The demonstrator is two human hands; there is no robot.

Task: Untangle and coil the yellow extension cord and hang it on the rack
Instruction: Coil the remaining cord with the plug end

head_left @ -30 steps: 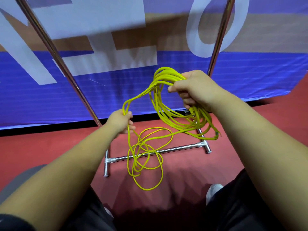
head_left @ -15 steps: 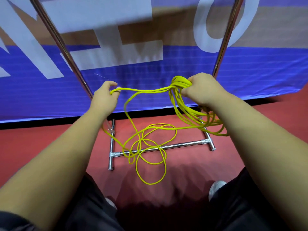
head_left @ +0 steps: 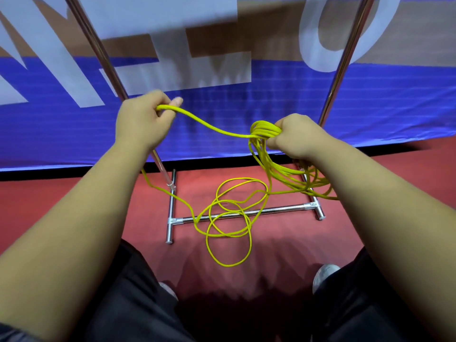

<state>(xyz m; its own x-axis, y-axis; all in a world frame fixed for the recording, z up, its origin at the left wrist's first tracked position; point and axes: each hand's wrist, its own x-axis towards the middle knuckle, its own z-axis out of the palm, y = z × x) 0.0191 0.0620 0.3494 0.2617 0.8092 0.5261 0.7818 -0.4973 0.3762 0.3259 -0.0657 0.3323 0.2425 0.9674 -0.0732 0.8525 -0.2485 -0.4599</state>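
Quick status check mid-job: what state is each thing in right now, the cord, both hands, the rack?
Yellow extension cord: partly coiled, several loops bunched in one fist, the rest lying loose and overlapping on the red floor.
Right hand: closed around the coil.
Left hand: gripping a single strand, raised.
Chrome metal rack: standing, no cord hung on the visible part.

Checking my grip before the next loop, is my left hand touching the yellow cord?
Touching. The head view shows the left hand with its fingers closed around the yellow cord.
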